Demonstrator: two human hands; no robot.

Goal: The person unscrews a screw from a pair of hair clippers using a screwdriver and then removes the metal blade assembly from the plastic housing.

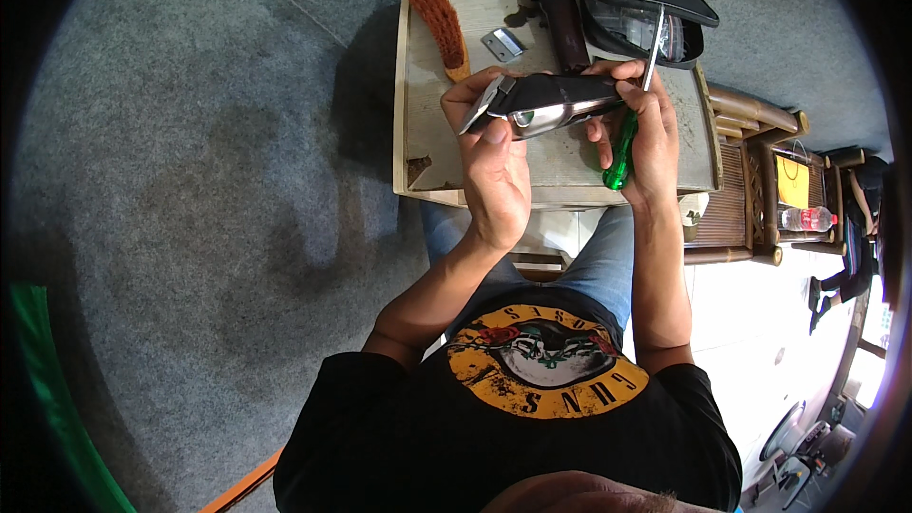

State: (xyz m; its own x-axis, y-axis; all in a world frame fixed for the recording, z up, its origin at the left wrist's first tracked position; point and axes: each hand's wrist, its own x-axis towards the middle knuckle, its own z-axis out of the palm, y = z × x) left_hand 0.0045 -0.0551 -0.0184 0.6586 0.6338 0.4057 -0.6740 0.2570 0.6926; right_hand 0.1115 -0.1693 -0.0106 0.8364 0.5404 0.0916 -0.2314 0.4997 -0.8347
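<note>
Fingers of my left hand point(494, 166) clasp the hair clipper point(546, 103) above a small wooden table point(560, 166) (grey carpet all round); my right hand point(646, 133) grips a green-handled screwdriver point(632, 109), steadying the clipper's end.

Your hair clipper point(556, 100) shines in glossy metal — the screwdriver point(631, 114) handle is translucent green plastic, the small table point(551, 161) worn, matt wood.
</note>
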